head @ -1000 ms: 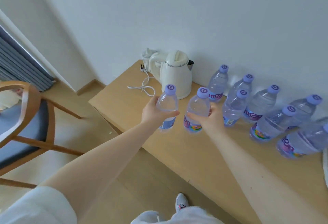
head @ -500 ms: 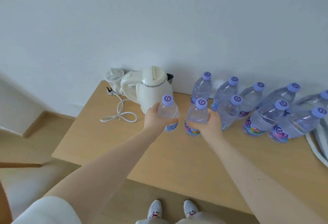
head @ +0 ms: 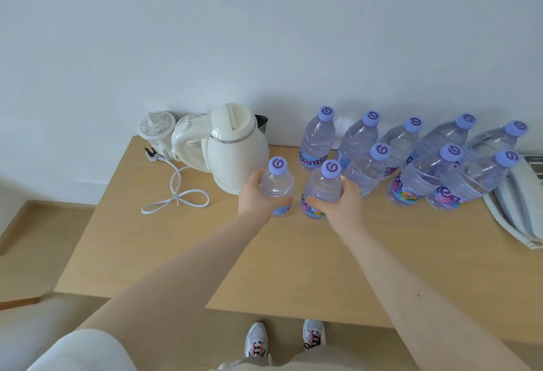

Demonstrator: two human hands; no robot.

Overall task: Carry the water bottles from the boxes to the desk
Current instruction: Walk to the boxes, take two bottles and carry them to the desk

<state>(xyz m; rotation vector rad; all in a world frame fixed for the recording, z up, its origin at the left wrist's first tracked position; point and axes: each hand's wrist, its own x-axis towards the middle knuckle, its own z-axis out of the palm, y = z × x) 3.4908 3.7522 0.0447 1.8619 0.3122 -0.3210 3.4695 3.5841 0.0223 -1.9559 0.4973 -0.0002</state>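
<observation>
My left hand [head: 255, 198] grips a clear water bottle with a purple cap [head: 278, 182], upright on the wooden desk [head: 264, 259] just in front of the kettle. Beside it my right hand [head: 342, 204] grips a second water bottle [head: 322, 187], its base with a coloured label on the desk. Behind and to the right, several more purple-capped bottles [head: 411, 159] stand in two rows against the wall. No boxes are in view.
A white electric kettle [head: 235, 147] stands at the back left of the desk, its base [head: 157, 130] and coiled white cord [head: 176, 194] beside it. A white phone-like device [head: 523, 203] lies at the right edge. My shoes [head: 285, 338] show below the desk's front edge.
The view has swung right and down, from the chair side to square on the desk. Both hands have carried their bottles further in and lowered them next to the kettle and the bottle rows.
</observation>
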